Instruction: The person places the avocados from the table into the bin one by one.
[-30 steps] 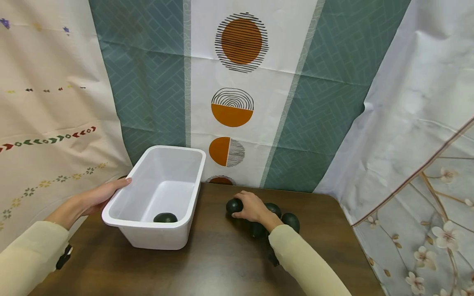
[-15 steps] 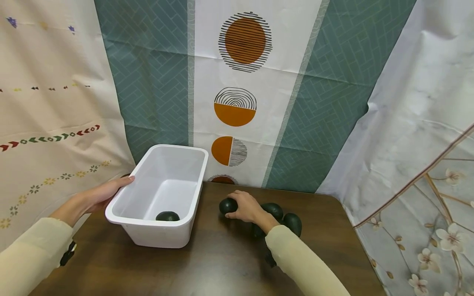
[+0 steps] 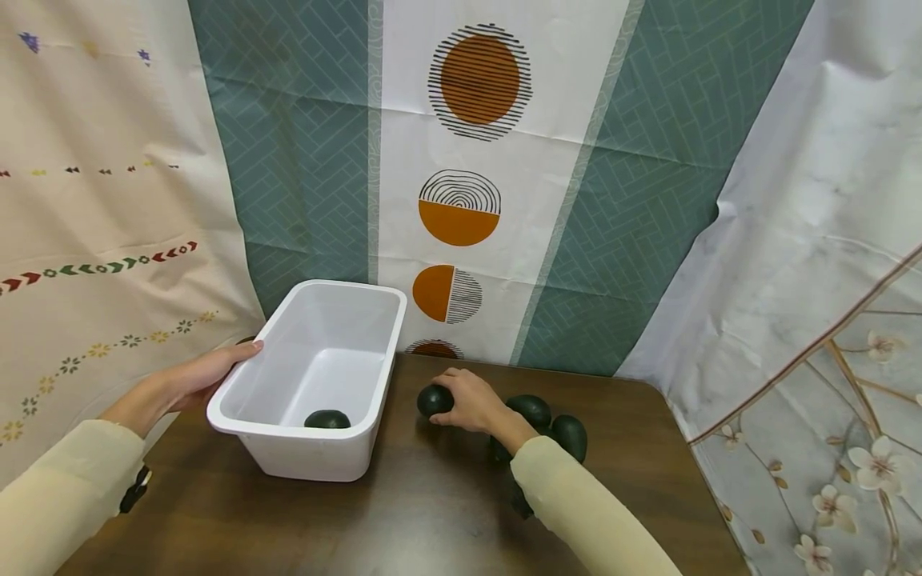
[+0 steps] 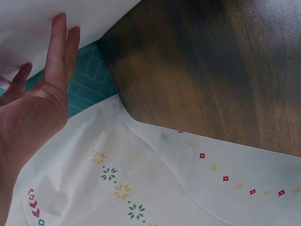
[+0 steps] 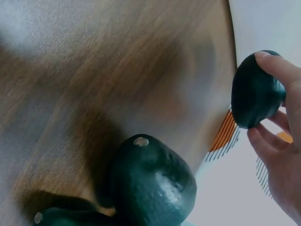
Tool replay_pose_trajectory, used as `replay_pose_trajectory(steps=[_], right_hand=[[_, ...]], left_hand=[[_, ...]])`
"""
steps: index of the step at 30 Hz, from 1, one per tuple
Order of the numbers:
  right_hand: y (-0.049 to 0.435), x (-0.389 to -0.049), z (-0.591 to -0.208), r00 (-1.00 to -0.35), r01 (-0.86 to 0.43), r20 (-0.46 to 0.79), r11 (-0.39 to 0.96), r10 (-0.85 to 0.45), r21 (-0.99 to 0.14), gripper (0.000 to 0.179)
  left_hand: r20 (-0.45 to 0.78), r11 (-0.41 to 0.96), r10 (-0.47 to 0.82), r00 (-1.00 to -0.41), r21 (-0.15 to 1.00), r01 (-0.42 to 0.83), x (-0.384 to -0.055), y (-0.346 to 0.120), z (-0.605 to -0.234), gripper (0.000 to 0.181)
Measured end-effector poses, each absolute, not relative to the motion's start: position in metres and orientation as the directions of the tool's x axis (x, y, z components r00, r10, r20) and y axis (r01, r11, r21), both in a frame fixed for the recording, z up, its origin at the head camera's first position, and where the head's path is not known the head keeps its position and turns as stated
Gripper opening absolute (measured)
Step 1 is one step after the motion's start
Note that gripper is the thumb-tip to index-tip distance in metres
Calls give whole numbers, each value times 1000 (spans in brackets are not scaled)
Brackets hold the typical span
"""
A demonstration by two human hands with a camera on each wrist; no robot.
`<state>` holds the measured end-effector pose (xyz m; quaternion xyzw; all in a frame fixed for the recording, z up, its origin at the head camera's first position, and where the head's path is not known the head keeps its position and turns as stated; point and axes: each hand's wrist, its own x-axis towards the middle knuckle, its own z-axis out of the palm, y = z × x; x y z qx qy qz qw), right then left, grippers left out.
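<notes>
My right hand (image 3: 471,400) grips a dark green avocado (image 3: 434,400) between thumb and fingertips, over the table to the right of a white plastic tub. In the right wrist view that avocado (image 5: 254,92) shows at the right, thumb at one end and fingers at the other. The white tub (image 3: 310,456) stands at the left with another avocado (image 3: 327,419) at its near end. On its left side my left hand (image 3: 209,372) holds the rim, thumb over the edge and the other fingers along the outer wall.
Several more avocados (image 3: 570,436) lie grouped at the right on the dark wooden table (image 3: 403,520), partly hidden by my right forearm. Patterned cloths (image 3: 298,160) hang behind the table and on both sides.
My right hand has moved left with the avocado, away from the group and closer to the tub. My left hand stays on the rim, and the view has shifted slightly.
</notes>
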<state>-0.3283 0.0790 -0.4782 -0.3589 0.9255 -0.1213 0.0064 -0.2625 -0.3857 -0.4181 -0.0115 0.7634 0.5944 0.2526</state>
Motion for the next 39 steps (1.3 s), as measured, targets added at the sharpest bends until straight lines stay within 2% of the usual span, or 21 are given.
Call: replay_pose_trajectory(steps=[20, 39], right_hand=[[61, -317, -457, -685, -729, 109, 673, -721, -129, 67], [54, -314, -432, -637, -770, 152, 633, -755, -81, 68]], left_hand=[[-404, 312, 279, -871, 896, -315, -264, -386, -418, 76], [-409, 322, 270, -871, 891, -319, -263, -386, -420, 78]])
